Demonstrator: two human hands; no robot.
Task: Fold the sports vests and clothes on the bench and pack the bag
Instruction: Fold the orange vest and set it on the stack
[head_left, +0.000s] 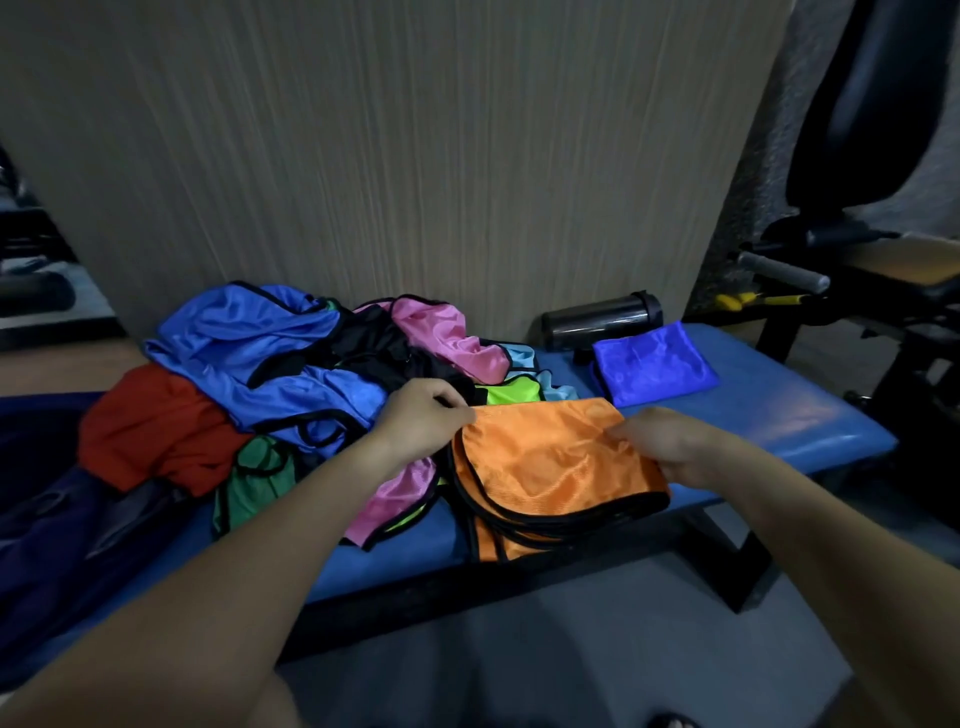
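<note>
An orange vest (550, 462) with black trim lies partly folded near the front edge of the blue bench (779, 415). My left hand (421, 421) pinches its far left corner and my right hand (670, 441) pinches its right edge. A folded blue vest (652, 364) lies further right on the bench. To the left sits a loose pile of clothes: blue vests (249, 338), a pink vest (441, 332), a red garment (150, 431), a green vest (260, 478), black and lime pieces. A dark bag (62, 535) lies at the far left.
A dark bottle (602, 319) lies on its side at the back of the bench against the wall panel. Black gym equipment (857, 260) with a yellow-handled part stands to the right. Grey floor lies in front of the bench.
</note>
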